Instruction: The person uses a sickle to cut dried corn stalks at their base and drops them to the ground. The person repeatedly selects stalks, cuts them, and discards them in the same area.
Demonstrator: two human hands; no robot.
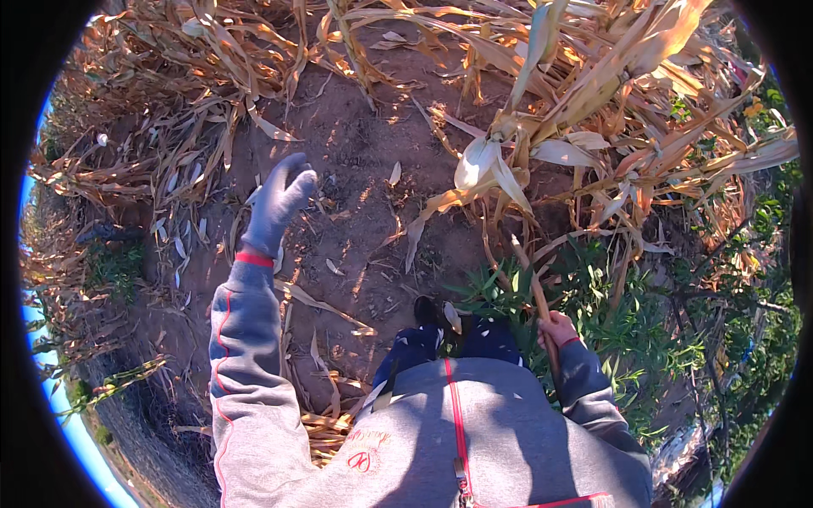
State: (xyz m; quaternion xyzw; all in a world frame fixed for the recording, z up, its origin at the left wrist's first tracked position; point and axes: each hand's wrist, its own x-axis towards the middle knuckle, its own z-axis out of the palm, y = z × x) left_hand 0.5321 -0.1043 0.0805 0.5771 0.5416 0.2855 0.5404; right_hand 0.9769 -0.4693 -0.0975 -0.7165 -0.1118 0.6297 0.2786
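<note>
My left hand (281, 201), in a grey glove with a red cuff, is raised over bare soil at the left. It is open, the thumb apart from the fingers, with nothing seen in it. Low at the right, my bare right hand (557, 328) is closed around a wooden stick (535, 286). The stick slants up and leftward to a narrow tip; its lower end runs along my sleeve. Beyond the tip stand dry corn stalks (584, 102) with a pale husk (478, 162) hanging open. Green leafy weeds (610, 296) surround the right hand.
Fallen dry corn stalks (169, 76) lie thick at the far left. Reddish soil (364, 152) with scattered husk bits runs between the stalks. Leafy branches (737, 296) reach in at the right. My dark shoe (426, 311) is on the soil below.
</note>
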